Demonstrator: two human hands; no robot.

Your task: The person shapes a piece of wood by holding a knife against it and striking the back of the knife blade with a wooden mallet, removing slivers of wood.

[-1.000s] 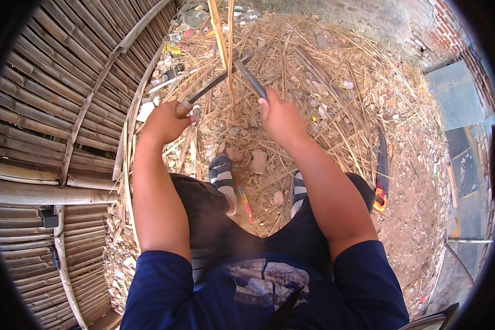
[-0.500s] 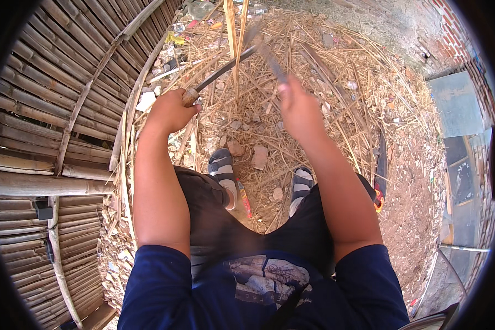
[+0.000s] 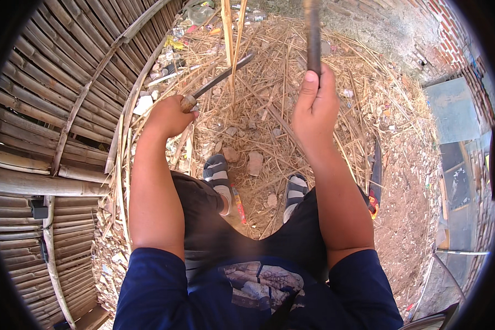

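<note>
My left hand [image 3: 169, 116] is closed round the wooden handle of a long-bladed knife [image 3: 221, 81]. The dark blade slants up and right, its tip end just past a split wooden strip [image 3: 227, 34]. That pale strip stands upright, parted into two lengths with the blade across its lower part. On the right, my right hand [image 3: 317, 107] grips a dark stick-like tool [image 3: 313, 47], thumb along it. Held upright, it runs out of the top of the view, so its far end is hidden and its kind is unclear.
Loose splinters and straw [image 3: 275, 71] cover the ground, with stones [image 3: 254, 163] near my sandalled feet. A bamboo slat wall [image 3: 66, 82] rises on the left. A dark sheath-like object [image 3: 375, 176] lies to the right. Sheet panels [image 3: 455, 110] lean by the brick wall [image 3: 443, 33].
My right hand has swung the stick-like tool up and right, away from the blade's tip end. My left hand and the knife have shifted only slightly, the tip a little lower.
</note>
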